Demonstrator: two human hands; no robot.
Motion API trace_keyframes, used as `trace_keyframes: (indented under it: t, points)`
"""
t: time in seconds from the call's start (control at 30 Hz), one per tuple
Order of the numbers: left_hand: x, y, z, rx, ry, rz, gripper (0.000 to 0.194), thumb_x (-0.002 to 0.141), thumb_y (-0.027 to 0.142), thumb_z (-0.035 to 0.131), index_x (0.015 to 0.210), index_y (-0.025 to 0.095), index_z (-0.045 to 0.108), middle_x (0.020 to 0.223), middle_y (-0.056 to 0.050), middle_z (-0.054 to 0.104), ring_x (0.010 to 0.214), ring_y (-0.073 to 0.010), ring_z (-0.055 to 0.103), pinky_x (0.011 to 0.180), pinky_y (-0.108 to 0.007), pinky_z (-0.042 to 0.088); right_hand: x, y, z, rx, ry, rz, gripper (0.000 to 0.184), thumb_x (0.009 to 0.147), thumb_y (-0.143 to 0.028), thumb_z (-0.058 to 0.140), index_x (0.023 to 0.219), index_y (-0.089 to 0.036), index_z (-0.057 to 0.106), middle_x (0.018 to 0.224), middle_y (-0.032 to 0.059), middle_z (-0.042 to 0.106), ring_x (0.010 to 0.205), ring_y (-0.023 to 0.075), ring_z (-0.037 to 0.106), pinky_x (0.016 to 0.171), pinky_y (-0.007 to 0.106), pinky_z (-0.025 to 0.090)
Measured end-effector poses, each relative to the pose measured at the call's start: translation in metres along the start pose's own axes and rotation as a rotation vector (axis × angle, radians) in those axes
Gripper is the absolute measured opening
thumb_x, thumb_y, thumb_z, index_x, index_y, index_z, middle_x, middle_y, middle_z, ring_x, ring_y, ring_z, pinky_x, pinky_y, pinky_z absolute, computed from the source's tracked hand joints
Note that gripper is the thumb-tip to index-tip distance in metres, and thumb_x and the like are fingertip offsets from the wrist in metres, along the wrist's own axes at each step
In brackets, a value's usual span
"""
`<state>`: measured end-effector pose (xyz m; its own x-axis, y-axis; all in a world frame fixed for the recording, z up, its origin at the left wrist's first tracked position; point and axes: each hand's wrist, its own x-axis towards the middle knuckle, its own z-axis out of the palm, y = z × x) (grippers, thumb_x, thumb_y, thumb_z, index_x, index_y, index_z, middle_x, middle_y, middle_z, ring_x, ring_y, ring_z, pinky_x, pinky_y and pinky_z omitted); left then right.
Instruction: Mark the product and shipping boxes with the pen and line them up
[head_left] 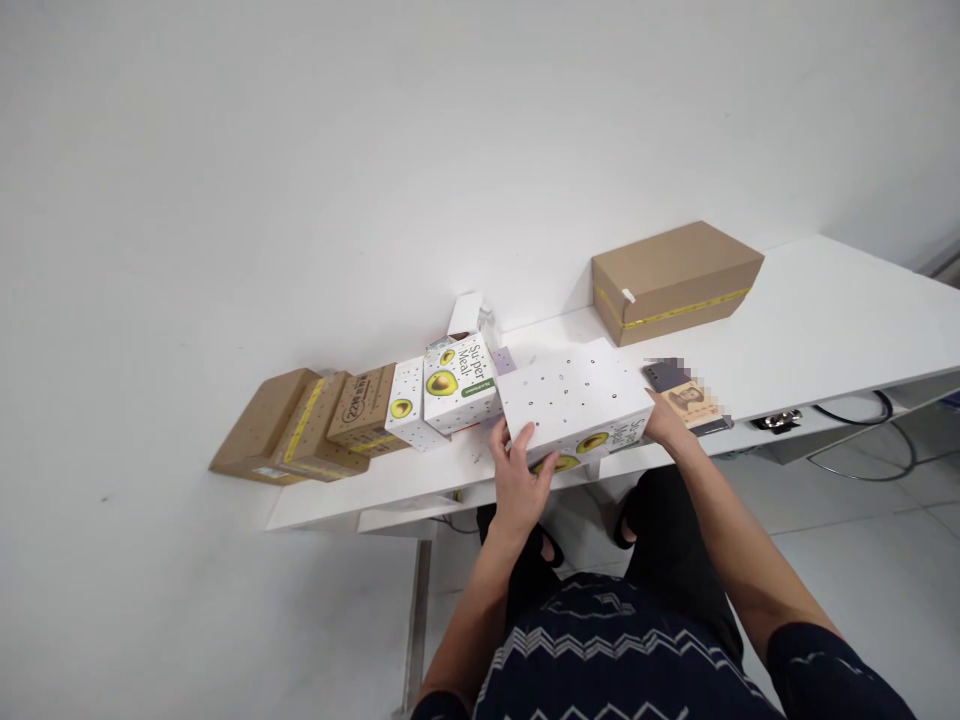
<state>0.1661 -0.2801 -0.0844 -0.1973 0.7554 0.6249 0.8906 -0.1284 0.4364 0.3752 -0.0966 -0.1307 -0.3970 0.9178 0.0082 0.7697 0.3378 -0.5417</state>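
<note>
between left hand (519,482) and right (667,422), "su·per meal" box (579,396)

You are holding a white box (574,395) reading "Su-per Meal" right of centre; mid-frame, another carton (457,385) is showing the same name; left of centre, a brown box (361,410) is apparently bearing "22".

Left of the nearer Su-per Meal box (574,395), cartons (360,410) line the counter (825,325); right of it lies a smartphone (661,373), with a cardboard box (679,275) behind.
</note>
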Motion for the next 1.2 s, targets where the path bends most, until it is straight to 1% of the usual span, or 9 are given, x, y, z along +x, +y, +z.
trace_keyframes:
  t: [0.1, 0.2, 0.37, 0.47, 0.53, 0.63, 0.77, 0.93, 1.2]
  points:
    - [-0.001, 0.001, 0.001, 0.003, -0.002, 0.003, 0.052, 0.083, 0.028, 0.064, 0.128, 0.023, 0.04, 0.136, -0.016, 0.029, 0.129, -0.029, 0.039, 0.1, -0.048, 0.045, 0.0, 0.001, -0.003, 0.025, -0.026, 0.091, 0.015, 0.07, -0.018, 0.061, 0.085, -0.016, 0.063, 0.082, 0.0113, 0.068, 0.08, 0.0234, 0.062, 0.068, 0.028, 0.044]
    - [-0.003, 0.003, 0.001, 0.013, 0.012, 0.015, 0.051, 0.082, 0.027, 0.064, 0.128, 0.022, 0.041, 0.136, -0.016, 0.029, 0.13, -0.0292, 0.037, 0.1, -0.048, 0.045, -0.006, 0.005, -0.012, 0.088, 0.084, 0.213, 0.012, 0.07, -0.02, 0.06, 0.081, -0.016, 0.06, 0.075, 0.0105, 0.067, 0.075, 0.0237, 0.063, 0.064, 0.029, 0.043]
    - [0.001, 0.008, 0.008, 0.02, -0.001, 0.034, 0.052, 0.083, 0.027, 0.064, 0.129, 0.023, 0.041, 0.135, -0.016, 0.03, 0.127, -0.0285, 0.042, 0.098, -0.046, 0.047, -0.022, 0.003, -0.046, 0.587, 0.569, 0.343, 0.021, 0.07, -0.027, 0.06, 0.089, -0.019, 0.055, 0.071, -0.0003, 0.062, 0.058, 0.0153, 0.06, 0.057, 0.028, 0.048]
    - [0.006, 0.012, 0.016, 0.01, -0.007, 0.067, 0.05, 0.083, 0.028, 0.063, 0.128, 0.023, 0.041, 0.135, -0.016, 0.03, 0.125, -0.0287, 0.043, 0.096, -0.046, 0.048, -0.03, -0.017, -0.072, 0.906, 0.888, 0.203, 0.018, 0.073, -0.031, 0.061, 0.086, -0.021, 0.053, 0.071, -0.0037, 0.058, 0.056, 0.0123, 0.059, 0.055, 0.026, 0.05]
    - [0.008, 0.013, 0.02, -0.001, -0.011, 0.078, 0.049, 0.084, 0.027, 0.062, 0.128, 0.022, 0.042, 0.135, -0.016, 0.03, 0.125, -0.0285, 0.044, 0.095, -0.045, 0.049, -0.034, -0.036, -0.086, 1.006, 0.98, 0.075, 0.017, 0.075, -0.033, 0.062, 0.084, -0.022, 0.052, 0.067, -0.0053, 0.054, 0.056, 0.0108, 0.058, 0.055, 0.025, 0.049]
    - [0.01, 0.016, 0.02, -0.028, -0.044, 0.071, 0.046, 0.085, 0.026, 0.059, 0.127, 0.023, 0.043, 0.134, -0.015, 0.031, 0.125, -0.0277, 0.043, 0.094, -0.044, 0.05, -0.038, -0.064, -0.094, 1.042, 0.882, -0.056, 0.016, 0.077, -0.032, 0.063, 0.083, -0.023, 0.052, 0.059, -0.007, 0.051, 0.049, 0.009, 0.051, 0.05, 0.023, 0.045]
    - [0.013, 0.023, 0.012, -0.021, -0.091, 0.042, 0.044, 0.086, 0.03, 0.058, 0.127, 0.024, 0.045, 0.136, -0.014, 0.031, 0.126, -0.0285, 0.041, 0.095, -0.046, 0.049, -0.035, -0.097, -0.089, 1.014, 0.566, -0.158, 0.018, 0.078, -0.036, 0.061, 0.087, -0.021, 0.056, 0.063, -0.0034, 0.058, 0.05, 0.01, 0.052, 0.048, 0.024, 0.045]
    - [0.025, 0.035, 0.004, 0.043, 0.06, 0.175, 0.036, 0.083, 0.032, 0.062, 0.116, 0.018, 0.057, 0.127, -0.016, 0.046, 0.123, -0.0306, 0.043, 0.1, -0.049, 0.043, -0.016, -0.121, -0.074, 0.89, 0.234, -0.213, 0.02, 0.083, -0.039, 0.054, 0.084, -0.019, 0.058, 0.069, -0.0006, 0.062, 0.056, 0.0099, 0.054, 0.054, 0.022, 0.045]
    - [0.04, 0.032, 0.032, -0.011, 0.124, 0.309, 0.022, 0.083, 0.025, 0.058, 0.103, 0.018, 0.065, 0.104, -0.007, 0.068, 0.105, -0.0245, 0.056, 0.095, -0.041, 0.045, -0.006, -0.117, -0.059, 0.677, 0.143, -0.21, 0.012, 0.083, -0.032, 0.052, 0.079, -0.02, 0.053, 0.061, -0.0027, 0.06, 0.057, 0.0117, 0.055, 0.057, 0.022, 0.042]
